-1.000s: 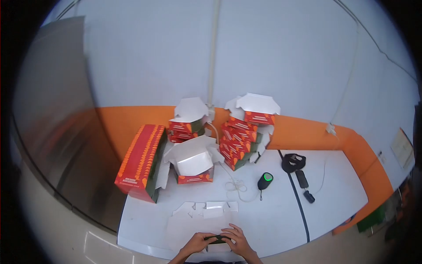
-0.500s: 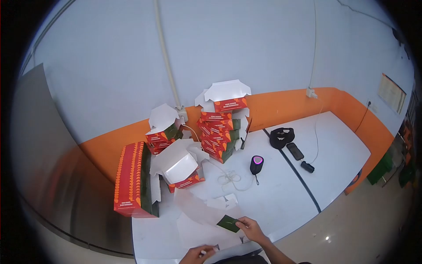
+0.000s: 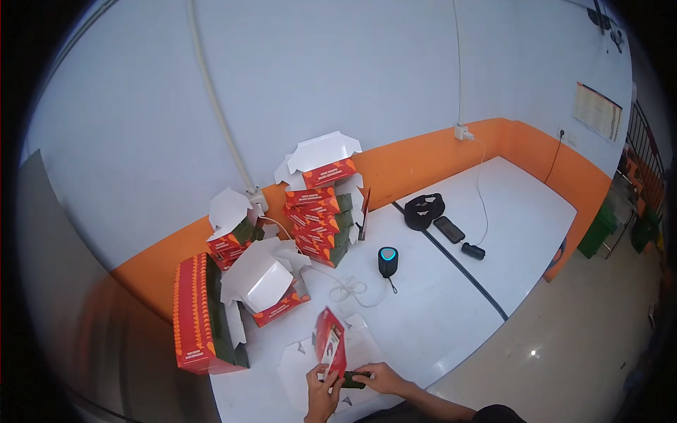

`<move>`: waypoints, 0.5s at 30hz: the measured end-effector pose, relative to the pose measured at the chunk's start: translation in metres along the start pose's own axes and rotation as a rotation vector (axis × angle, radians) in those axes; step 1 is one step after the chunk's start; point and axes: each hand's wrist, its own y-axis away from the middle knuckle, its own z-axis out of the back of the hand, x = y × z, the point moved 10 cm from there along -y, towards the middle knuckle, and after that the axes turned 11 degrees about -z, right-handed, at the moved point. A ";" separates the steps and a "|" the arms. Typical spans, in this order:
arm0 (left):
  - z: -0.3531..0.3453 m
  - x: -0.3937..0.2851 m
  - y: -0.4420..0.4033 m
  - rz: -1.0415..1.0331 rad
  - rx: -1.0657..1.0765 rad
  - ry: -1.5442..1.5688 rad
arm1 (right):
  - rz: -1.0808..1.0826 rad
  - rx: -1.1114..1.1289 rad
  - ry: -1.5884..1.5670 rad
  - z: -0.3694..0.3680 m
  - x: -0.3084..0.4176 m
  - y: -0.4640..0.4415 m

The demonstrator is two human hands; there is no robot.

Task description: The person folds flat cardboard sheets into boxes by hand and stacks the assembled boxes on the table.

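A flat carton piece with its white inner face [image 3: 293, 370] up lies at the table's front edge. Its red printed panel [image 3: 330, 342] stands raised and tilted. My left hand [image 3: 322, 391] is closed around the lower end of this red panel. Fingers of my right hand [image 3: 382, 378] pinch a dark green flap [image 3: 352, 381] just beside it. Both hands are close together, and the lower part of the carton is partly hidden behind them.
Folded red and green boxes with open white lids [image 3: 321, 233] are stacked against the wall; a long row of nested cartons [image 3: 197, 310] stands at left. A small speaker [image 3: 387, 261], black cap [image 3: 424, 211], phone [image 3: 449, 230] and cable [image 3: 352, 290] lie on the table [image 3: 451, 317].
The red panel has come up, and my left hand has risen to it. My right hand has moved lower and closer to the left. The whole view has shifted rightward.
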 end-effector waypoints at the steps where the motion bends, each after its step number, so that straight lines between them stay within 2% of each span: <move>1: -0.002 0.011 0.004 0.084 -0.017 0.067 | 0.003 0.003 0.005 0.000 0.001 -0.001; 2: -0.005 0.021 0.006 0.166 -0.034 0.136 | 0.016 0.022 -0.006 -0.002 0.000 -0.004; 5: 0.025 0.007 0.011 -0.024 -0.355 -0.276 | 0.013 0.079 -0.039 -0.011 -0.003 -0.008; 7: 0.016 0.021 0.021 -0.022 -0.370 -0.290 | -0.030 0.127 -0.049 -0.017 0.001 -0.009; 8: 0.017 0.021 0.020 -0.020 -0.382 -0.296 | 0.040 0.094 -0.007 -0.014 0.009 -0.009; 11: -0.018 0.032 0.019 0.145 -0.083 -0.037 | 0.207 0.029 0.104 -0.007 0.029 -0.004; 13: -0.015 0.022 0.015 0.015 -0.062 -0.026 | 0.265 0.019 0.152 -0.005 0.037 -0.002; 15: -0.012 0.011 0.008 -0.077 -0.051 -0.044 | 0.179 0.040 0.060 -0.007 0.025 -0.006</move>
